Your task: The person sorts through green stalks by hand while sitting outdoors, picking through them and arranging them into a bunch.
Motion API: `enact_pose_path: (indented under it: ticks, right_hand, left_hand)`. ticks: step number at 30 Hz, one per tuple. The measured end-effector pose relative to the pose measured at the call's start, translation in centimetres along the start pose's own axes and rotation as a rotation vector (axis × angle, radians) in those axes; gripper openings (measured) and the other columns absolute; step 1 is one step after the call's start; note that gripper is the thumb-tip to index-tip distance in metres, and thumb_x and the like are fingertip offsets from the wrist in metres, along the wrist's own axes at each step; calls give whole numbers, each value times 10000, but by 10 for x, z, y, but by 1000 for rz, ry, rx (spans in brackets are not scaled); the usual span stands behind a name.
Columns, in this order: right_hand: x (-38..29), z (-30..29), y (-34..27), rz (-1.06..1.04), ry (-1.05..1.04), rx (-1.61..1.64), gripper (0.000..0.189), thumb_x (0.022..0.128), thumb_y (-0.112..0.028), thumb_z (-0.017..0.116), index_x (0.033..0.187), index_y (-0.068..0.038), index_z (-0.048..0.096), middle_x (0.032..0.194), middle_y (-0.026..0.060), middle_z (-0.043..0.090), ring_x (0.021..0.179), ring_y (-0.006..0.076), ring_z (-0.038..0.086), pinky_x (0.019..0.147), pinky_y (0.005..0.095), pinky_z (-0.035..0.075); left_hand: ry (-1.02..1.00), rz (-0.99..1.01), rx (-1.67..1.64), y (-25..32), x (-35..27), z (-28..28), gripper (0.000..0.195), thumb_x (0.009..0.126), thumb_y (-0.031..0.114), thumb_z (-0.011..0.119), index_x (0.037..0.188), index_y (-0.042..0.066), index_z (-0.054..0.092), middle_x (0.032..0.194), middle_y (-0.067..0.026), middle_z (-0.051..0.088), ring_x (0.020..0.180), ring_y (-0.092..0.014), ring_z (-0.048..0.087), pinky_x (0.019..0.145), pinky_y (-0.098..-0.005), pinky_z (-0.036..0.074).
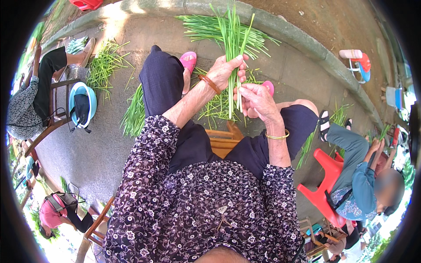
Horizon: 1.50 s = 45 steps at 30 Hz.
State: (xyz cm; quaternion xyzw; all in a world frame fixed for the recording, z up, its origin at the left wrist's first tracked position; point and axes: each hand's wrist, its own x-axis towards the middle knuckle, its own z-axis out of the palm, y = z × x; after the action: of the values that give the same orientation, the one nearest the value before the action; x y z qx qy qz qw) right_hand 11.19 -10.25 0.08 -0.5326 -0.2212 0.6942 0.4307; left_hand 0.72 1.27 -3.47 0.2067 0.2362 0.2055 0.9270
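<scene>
A bunch of long, flat green leaf stalks, probably garlic chives (231, 39), stands between my knees with its pale cut ends downward. My left hand (227, 73), with a brown bangle at the wrist, is closed around the middle of the bunch. Lower down, the thumb and fingers of my right hand (260, 100) pinch a pale stalk near its bottom end. A gold-coloured bangle is on that wrist. Beyond the hands, a large heap of similar stalks (200, 28) lies on the paving. Loose trimmings (213, 110) are scattered below my hands, partly hidden by them.
More green stalks (135, 115) lie beside my left leg, and a loose pile (104, 67) is farther left. A concrete kerb (315, 42) curves across the far side. A light-blue bucket (92, 102) holds a black bag. On the right, a person sits on a red plastic stool (329, 167).
</scene>
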Motion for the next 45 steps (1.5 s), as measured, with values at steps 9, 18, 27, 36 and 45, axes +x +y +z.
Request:
enact_pose_path:
  ticks: [9,18,27,36,45]
  right_hand:
    - [28,-5,38,-140,373,660,427,860,-396,419,1008,2,462,941,121,511,784,241,530,667,387,467]
    - [32,23,44,-47,353,1015,590,828,-514,384,1095,12,353,921,129,507,840,288,504,726,441,436]
    - [24,-3,28,-234,423,-184,463,849,-424,446,961,15,545,898,47,555,801,129,490,736,272,375]
    - [10,6,13,-131,-77,-273,264,806,-237,573,878,5,495,699,12,521,620,85,488,565,217,405]
    - [10,18,16,-113,85,-489,230,762,-178,542,838,26,468,622,69,519,524,161,519,481,307,424]
  left_hand:
    - [112,305,-48,3,7,0,225,860,183,491,986,0,455,694,-31,433,571,-111,419,509,-269,399]
    - [123,511,-9,-10,4,14,148,842,164,525,910,74,429,669,-14,418,575,-120,434,514,-281,415]
    - [107,443,2,6,5,9,137,844,177,525,843,73,435,663,-15,428,573,-112,440,512,-268,410]
    - [32,246,49,-10,-4,14,187,827,197,554,811,53,436,661,-22,431,575,-110,449,510,-250,404]
    - [-22,167,153,-18,-3,9,183,825,206,555,857,65,443,667,-12,432,578,-104,451,516,-247,406]
